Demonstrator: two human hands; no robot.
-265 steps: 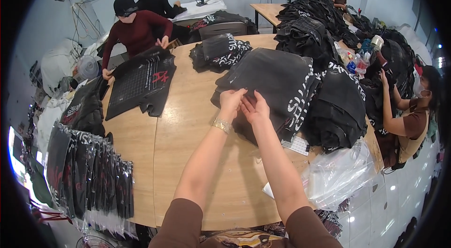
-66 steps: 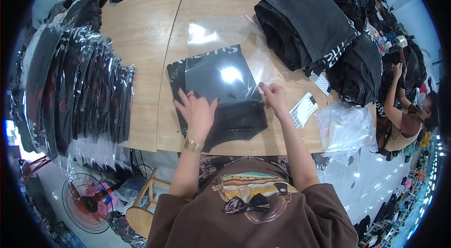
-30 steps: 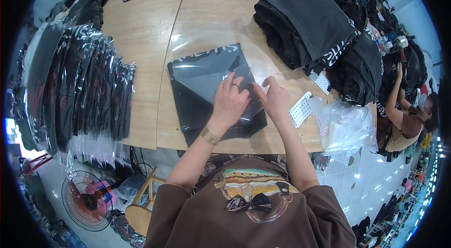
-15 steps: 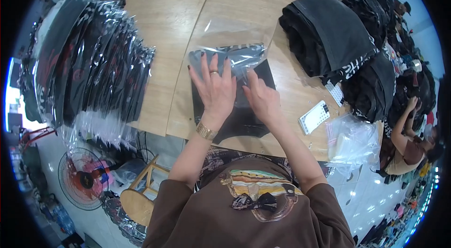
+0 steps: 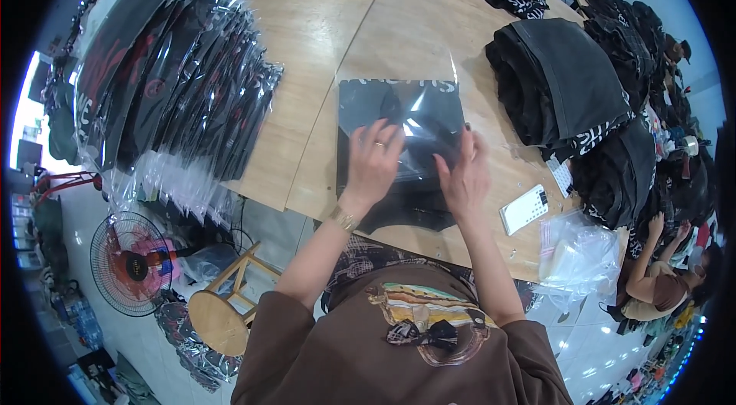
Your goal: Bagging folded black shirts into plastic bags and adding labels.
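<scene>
— What is that person doing with the black folded shirt (image 5: 406, 167)?

— It is lying on the wooden table (image 5: 322, 29), right at the near edge. It is going into a clear plastic bag (image 5: 399, 98). The far part is already inside the bag. The near part is sticking out, so I think the job is about half done.

— And the hands?

— The left hand (image 5: 373, 163) is lying flat on the bag, fingers spread apart. The right hand (image 5: 464, 175) is pressing down beside it, fingers loosely apart too. Neither one is pinching anything, as far as I can tell.

— What is next to them?

— A white card with dots (image 5: 524, 209) is lying just to the right. Past it, a heap of empty clear bags (image 5: 579, 255) is sitting at the table's edge. Dark folded clothes (image 5: 560, 90) are piling up on the right. On the left, a long row of bagged shirts (image 5: 172, 75) is leaning together.

— And the room?

— A fan (image 5: 130, 263) and a wooden stool (image 5: 218, 313) are standing on the pale floor. Another person (image 5: 659, 286) is sitting at the far right.
</scene>
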